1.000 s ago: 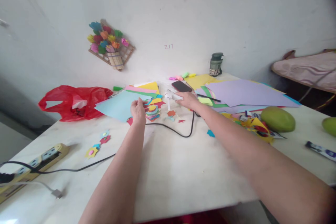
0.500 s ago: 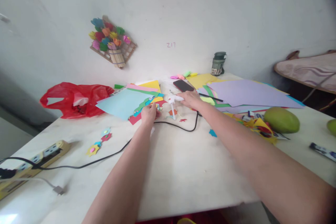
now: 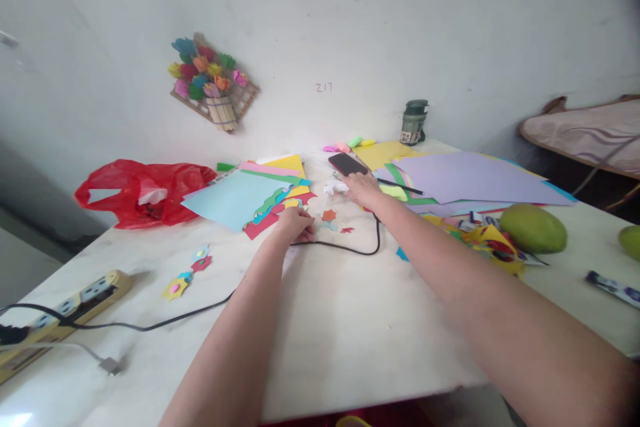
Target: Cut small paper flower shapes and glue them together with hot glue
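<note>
At the middle of the table my right hand (image 3: 363, 189) is closed on a white glue gun (image 3: 335, 187), beside the dark phone. Its black cord (image 3: 350, 251) loops over the tabletop towards my left. My left hand (image 3: 296, 224) is low over the table with its fingers curled together; what they hold, if anything, is hidden. Close by are an orange paper cutout (image 3: 329, 215), a small red cutout (image 3: 347, 230) and red paper (image 3: 255, 227). Farther left lies a row of paper flowers (image 3: 176, 287) with coloured centres.
Coloured sheets (image 3: 230, 197) and a red plastic bag (image 3: 130, 193) are at the left. A power strip (image 3: 75, 307) sits at the near left. Right of my hands are a phone (image 3: 347, 164), purple sheets (image 3: 475, 173), a bottle (image 3: 414, 123), paper scraps (image 3: 493, 240) and a mango (image 3: 534, 228).
My left hand has moved slightly right and nearer to me, away from the paper pile. The glue gun's nozzle no longer points towards me as clearly; my right hand stays on it.
</note>
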Available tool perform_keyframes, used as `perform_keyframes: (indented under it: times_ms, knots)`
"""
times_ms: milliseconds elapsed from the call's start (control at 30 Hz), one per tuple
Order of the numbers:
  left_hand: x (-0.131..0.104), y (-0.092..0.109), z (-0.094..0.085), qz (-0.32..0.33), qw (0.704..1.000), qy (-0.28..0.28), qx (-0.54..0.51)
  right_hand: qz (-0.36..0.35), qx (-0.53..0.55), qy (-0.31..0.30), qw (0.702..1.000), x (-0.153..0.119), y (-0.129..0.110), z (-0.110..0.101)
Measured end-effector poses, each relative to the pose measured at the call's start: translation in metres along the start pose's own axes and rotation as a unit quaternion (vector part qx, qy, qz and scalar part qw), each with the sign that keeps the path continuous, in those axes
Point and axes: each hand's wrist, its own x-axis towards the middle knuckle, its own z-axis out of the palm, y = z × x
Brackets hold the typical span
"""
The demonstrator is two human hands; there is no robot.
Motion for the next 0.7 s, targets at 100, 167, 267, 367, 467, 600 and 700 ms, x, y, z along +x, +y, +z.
perform_keyframes:
  times_ms: [100, 167, 267, 367, 467, 600, 700]
  knots:
    - [0.005, 0.001, 0.0, -0.017, 1.0, -0.009, 0.017, 0.011, -0.005, -0.011, 1.0, 0.001, -0.005, -0.002]
    - [0.01, 0.001, 0.001, -0.031, 0.999, -0.002, 0.009, 0.009, -0.005, -0.009, 1.0, 0.0, -0.008, -0.002]
    - [0.016, 0.0, 0.002, -0.027, 0.999, 0.015, 0.005, 0.008, 0.003, -0.009, 1.0, -0.002, -0.013, -0.002]
    - [0.017, -0.002, 0.003, -0.008, 0.999, 0.028, 0.04, 0.015, 0.013, -0.005, 1.0, -0.003, -0.016, 0.001]
    - [0.018, -0.004, 0.006, 0.012, 0.994, 0.046, 0.103, 0.013, 0.019, 0.014, 1.0, -0.003, -0.019, 0.004]
    - [0.022, -0.006, 0.008, 0.022, 0.988, 0.056, 0.142, -0.001, 0.025, 0.032, 0.999, 0.0, -0.022, 0.008]
    - [0.025, -0.007, 0.008, 0.032, 0.984, 0.069, 0.161, -0.001, 0.031, 0.039, 0.999, 0.004, -0.024, 0.01]
